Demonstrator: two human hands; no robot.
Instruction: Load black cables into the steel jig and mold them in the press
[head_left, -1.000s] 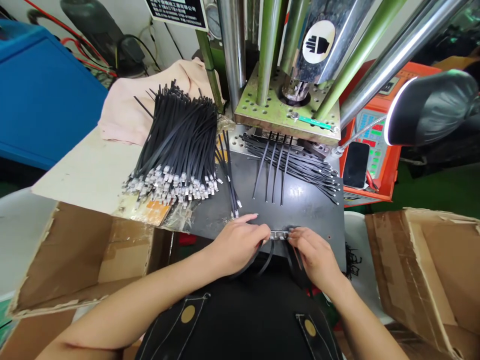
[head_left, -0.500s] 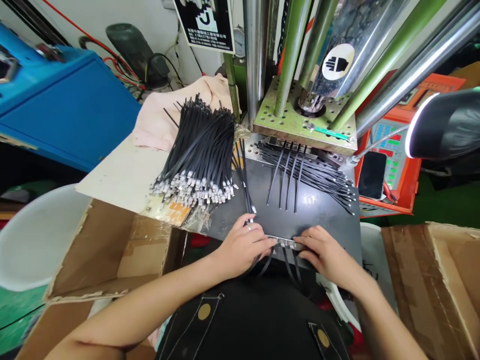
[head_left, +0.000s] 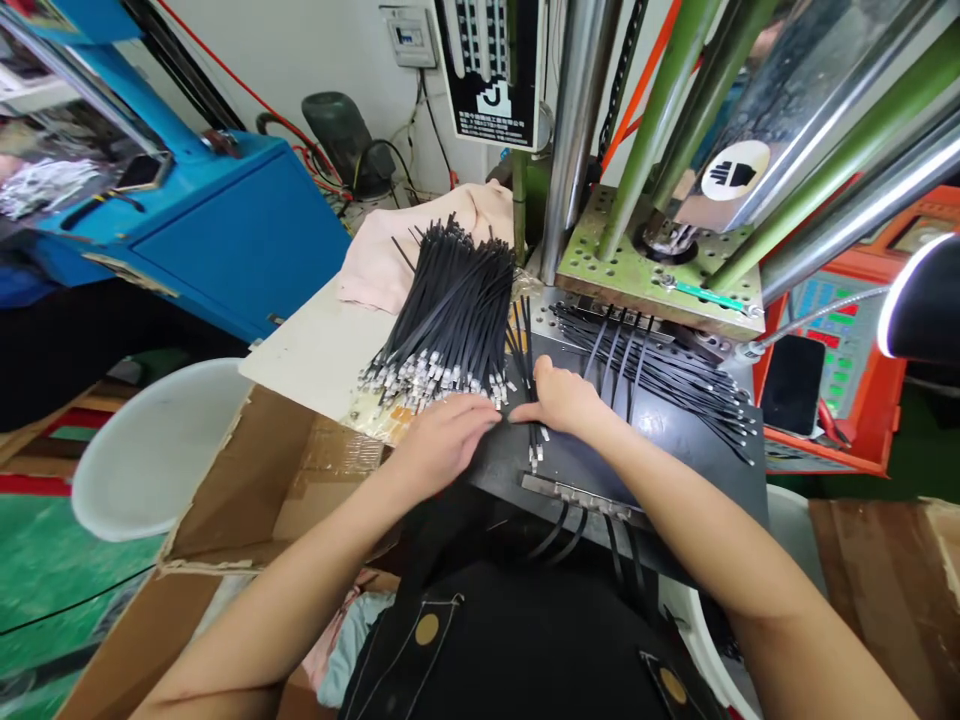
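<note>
Slim black ties, flat and glossy, each tipped with a small silvery metal head, cover this bench. A small bunch of ties lies on the matte black plate near its left edge, heads pointing toward the person. The right hand lies over that bunch with the thumb stretched leftward; whether it pinches anything I cannot tell. The left hand is flat and released, its fingertips reaching the bunch's left side, just below the big pile heaped on pale board.

At the plate's near edge sits one steel bar, with four ties drooping from it over a black apron. Four more lie straight under the press, beside a fanned heap toward the right edge. The right forearm crosses the plate's middle. Around stand a pink cloth, a torn cardboard box and a dark phone.
</note>
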